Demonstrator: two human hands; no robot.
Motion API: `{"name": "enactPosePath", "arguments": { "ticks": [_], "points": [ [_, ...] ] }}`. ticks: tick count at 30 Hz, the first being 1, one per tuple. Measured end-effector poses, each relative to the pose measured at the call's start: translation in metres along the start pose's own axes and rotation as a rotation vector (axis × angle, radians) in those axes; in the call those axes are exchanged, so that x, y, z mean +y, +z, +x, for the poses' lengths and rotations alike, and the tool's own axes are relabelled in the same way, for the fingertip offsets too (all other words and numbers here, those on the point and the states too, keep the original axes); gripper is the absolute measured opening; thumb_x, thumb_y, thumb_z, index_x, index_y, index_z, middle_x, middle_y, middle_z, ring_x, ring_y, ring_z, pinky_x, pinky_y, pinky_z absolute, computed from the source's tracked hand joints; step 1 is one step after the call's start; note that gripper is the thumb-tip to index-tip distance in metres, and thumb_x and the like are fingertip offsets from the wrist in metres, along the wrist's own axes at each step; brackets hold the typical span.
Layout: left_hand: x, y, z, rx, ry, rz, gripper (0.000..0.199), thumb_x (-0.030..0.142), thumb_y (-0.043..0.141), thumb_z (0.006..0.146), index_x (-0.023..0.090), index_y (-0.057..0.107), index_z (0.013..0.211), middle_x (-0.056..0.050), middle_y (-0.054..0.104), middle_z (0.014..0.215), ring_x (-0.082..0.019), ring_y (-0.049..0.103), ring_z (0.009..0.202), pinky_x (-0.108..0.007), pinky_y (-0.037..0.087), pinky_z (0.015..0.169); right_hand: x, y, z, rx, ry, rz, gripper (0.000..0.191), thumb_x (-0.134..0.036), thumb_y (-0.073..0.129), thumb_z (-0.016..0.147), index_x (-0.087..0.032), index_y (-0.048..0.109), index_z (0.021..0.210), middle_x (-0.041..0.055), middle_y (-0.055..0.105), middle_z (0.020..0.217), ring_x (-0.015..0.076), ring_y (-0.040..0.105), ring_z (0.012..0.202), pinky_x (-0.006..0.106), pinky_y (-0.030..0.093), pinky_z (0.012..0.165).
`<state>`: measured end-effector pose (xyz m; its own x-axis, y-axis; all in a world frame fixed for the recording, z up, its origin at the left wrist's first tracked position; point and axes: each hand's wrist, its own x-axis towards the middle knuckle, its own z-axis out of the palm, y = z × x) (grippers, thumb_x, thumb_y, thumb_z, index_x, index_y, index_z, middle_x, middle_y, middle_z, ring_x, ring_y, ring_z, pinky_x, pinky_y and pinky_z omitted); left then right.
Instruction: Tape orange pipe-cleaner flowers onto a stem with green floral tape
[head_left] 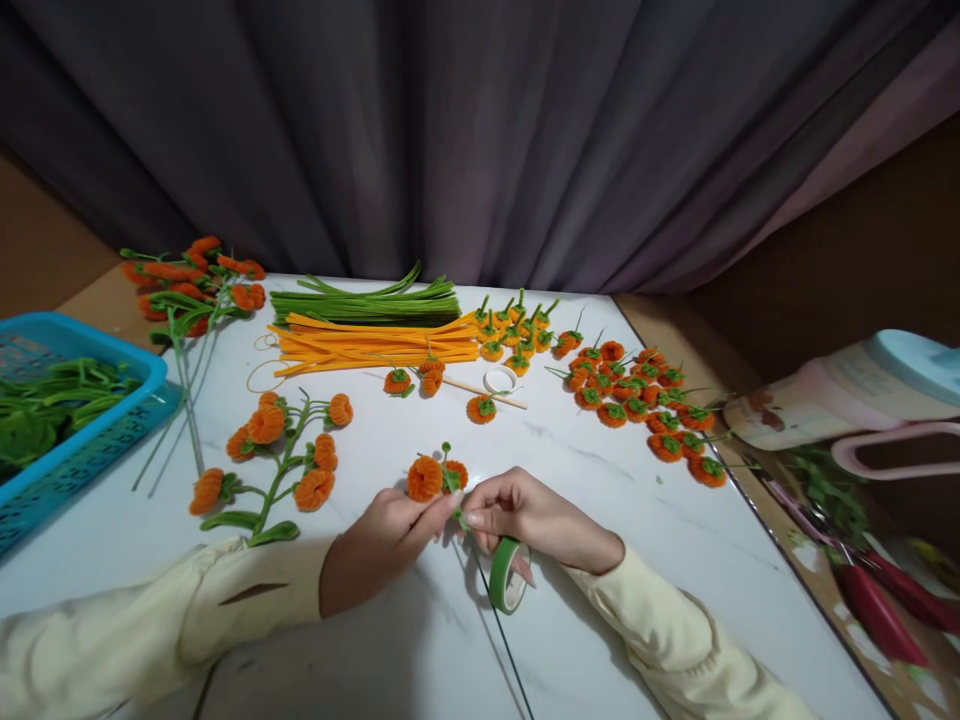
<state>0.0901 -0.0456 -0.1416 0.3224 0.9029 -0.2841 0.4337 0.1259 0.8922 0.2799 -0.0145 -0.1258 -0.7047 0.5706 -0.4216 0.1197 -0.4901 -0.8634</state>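
Observation:
My left hand (386, 535) is closed, pinching the top of a dark green wire stem (501, 630) just below two orange fuzzy pumpkins (425, 479) with green caps. Close beside it, my right hand (536, 520) is also closed, with thumb and forefinger at the stem on a thin green strip. A roll of green floral tape (501, 575) hangs under the right palm, with a finger through its ring. The wire slants down toward the table's near edge. Left of my hands lies a finished-looking branch (283, 465) of orange pumpkins and green leaves.
Bundles of green (367, 308) and orange pipe cleaners (375, 345) lie at the back. Small orange pumpkins (634, 385) cluster on the right. A blue basket (150, 375) holds green pieces at left. A tumbler (817, 400) and red-handled pliers (874, 610) lie at right.

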Motion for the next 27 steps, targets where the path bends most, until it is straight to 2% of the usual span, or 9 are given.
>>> {"name": "enactPosePath", "arguments": {
  "ticks": [3, 8, 11, 14, 17, 19, 21, 24, 27],
  "points": [
    [0.005, -0.006, -0.002, -0.116, -0.104, -0.032, 0.048, 0.048, 0.033, 0.087, 0.019, 0.049, 0.052, 0.001, 0.046, 0.046, -0.013, 0.047, 0.048, -0.024, 0.039, 0.054, -0.001, 0.0, -0.001, 0.006, -0.008, 0.029, 0.034, -0.043, 0.068, 0.073, -0.01, 0.059, 0.067, -0.0032, 0.056, 0.052, 0.0018, 0.036, 0.025, 0.014, 0.027, 0.025],
    [0.016, -0.044, 0.002, -0.477, -0.125, 0.068, 0.027, 0.042, 0.052, 0.08, 0.016, 0.06, 0.078, 0.002, 0.055, 0.057, -0.011, 0.048, 0.049, -0.019, 0.035, 0.046, -0.008, -0.003, -0.003, 0.016, -0.063, 0.106, 0.028, -0.036, 0.069, 0.074, -0.009, 0.061, 0.068, -0.0025, 0.058, 0.05, 0.0027, 0.039, 0.025, 0.014, 0.027, 0.024],
    [0.024, -0.076, 0.006, -0.3, -0.07, 0.088, 0.031, 0.042, 0.055, 0.079, 0.017, 0.058, 0.098, 0.0, 0.061, 0.075, -0.011, 0.052, 0.055, -0.019, 0.041, 0.049, -0.009, -0.004, 0.0, -0.049, -0.067, 0.209, 0.026, -0.033, 0.071, 0.072, -0.008, 0.063, 0.067, -0.001, 0.059, 0.05, 0.0036, 0.041, 0.025, 0.014, 0.025, 0.022],
    [0.041, -0.098, 0.01, -0.066, 0.166, 0.192, 0.048, 0.04, 0.066, 0.072, 0.024, 0.052, 0.115, -0.005, 0.055, 0.119, -0.016, 0.057, 0.092, -0.023, 0.047, 0.072, -0.005, -0.004, 0.007, -0.172, -0.017, 0.299, 0.028, -0.033, 0.074, 0.067, -0.007, 0.065, 0.069, -0.0014, 0.059, 0.047, 0.0036, 0.039, 0.023, 0.014, 0.024, 0.02],
    [0.058, -0.102, 0.018, -0.145, 0.354, 0.29, 0.064, 0.034, 0.076, 0.063, 0.028, 0.051, 0.122, -0.003, 0.047, 0.132, -0.021, 0.043, 0.121, -0.029, 0.036, 0.098, 0.004, -0.003, 0.016, -0.27, 0.011, 0.342, 0.032, -0.036, 0.076, 0.065, -0.007, 0.064, 0.068, -0.0027, 0.056, 0.043, 0.0039, 0.037, 0.021, 0.014, 0.022, 0.018],
    [0.064, -0.097, 0.026, -0.329, 0.439, 0.278, 0.055, 0.032, 0.078, 0.06, 0.025, 0.061, 0.112, -0.003, 0.057, 0.123, -0.022, 0.048, 0.117, -0.029, 0.035, 0.099, 0.013, -0.003, 0.022, -0.292, 0.008, 0.345, 0.033, -0.037, 0.076, 0.065, -0.008, 0.062, 0.065, -0.0031, 0.054, 0.042, 0.0041, 0.036, 0.021, 0.014, 0.021, 0.018],
    [0.064, -0.088, 0.036, -0.458, 0.431, 0.226, 0.036, 0.03, 0.075, 0.063, 0.021, 0.068, 0.098, -0.003, 0.067, 0.101, -0.02, 0.059, 0.097, -0.025, 0.044, 0.085, 0.02, -0.004, 0.028, -0.283, 0.0, 0.346, 0.033, -0.038, 0.076, 0.064, -0.008, 0.062, 0.065, -0.0032, 0.054, 0.042, 0.004, 0.036, 0.021, 0.014, 0.021, 0.018],
    [0.055, -0.076, 0.049, -0.558, 0.341, 0.1, 0.02, 0.029, 0.073, 0.066, 0.013, 0.071, 0.077, 0.0, 0.067, 0.071, -0.013, 0.059, 0.064, -0.019, 0.045, 0.06, 0.027, -0.006, 0.032, -0.241, 0.002, 0.363, 0.033, -0.038, 0.076, 0.063, -0.008, 0.063, 0.066, -0.003, 0.055, 0.042, 0.0033, 0.032, 0.021, 0.015, 0.02, 0.018],
    [0.045, -0.07, 0.057, -0.598, 0.275, 0.001, 0.021, 0.029, 0.075, 0.064, 0.01, 0.069, 0.071, 0.0, 0.066, 0.064, -0.011, 0.056, 0.059, -0.018, 0.044, 0.057, 0.027, -0.008, 0.033, -0.216, 0.012, 0.381, 0.03, -0.035, 0.075, 0.065, -0.007, 0.065, 0.067, -0.0027, 0.054, 0.041, 0.0034, 0.032, 0.021, 0.015, 0.018, 0.018]
  ]
}}
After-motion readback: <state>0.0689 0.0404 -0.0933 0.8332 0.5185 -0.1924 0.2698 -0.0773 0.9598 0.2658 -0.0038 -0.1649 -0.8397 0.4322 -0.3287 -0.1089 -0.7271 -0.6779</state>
